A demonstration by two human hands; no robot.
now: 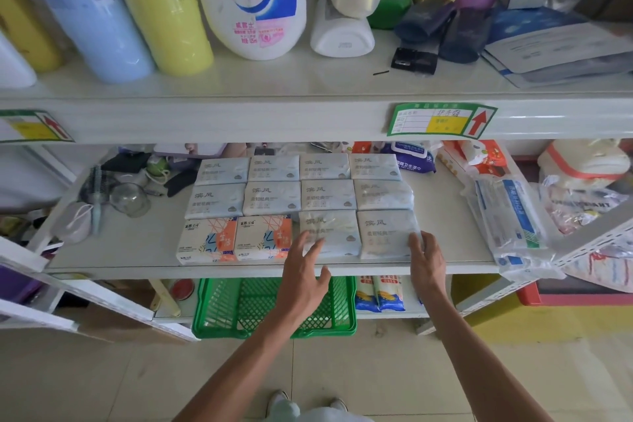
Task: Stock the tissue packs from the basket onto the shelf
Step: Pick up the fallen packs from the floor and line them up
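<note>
Squaring pale-blue tissue packs (383, 233) at the shelf (137, 252) front edge, with left hand (303, 260) splayed over them, right hand (426, 257) flat-fingered, seemingly touching the end one. Nudge flush against the orange packs (263, 238); nothing visible in the green basket (219, 305).

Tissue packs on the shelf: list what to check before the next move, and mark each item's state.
1. Basket emptied: no packs in the part of the green basket that shows; its rear is hidden under the shelf. Cannot tell.
2. Tissue packs in order: three rows of four, edges close. Ok.
3. Front-right pack fully on the shelf: it lies behind the front edge. Ok.
4. Hands free: left hand spread open over the front row, right hand touches the front-right pack's end with straight fingers; neither holds anything. Ok.
5. Front row one kind: two orange-printed packs sit left of two pale ones. Not ok.
</note>
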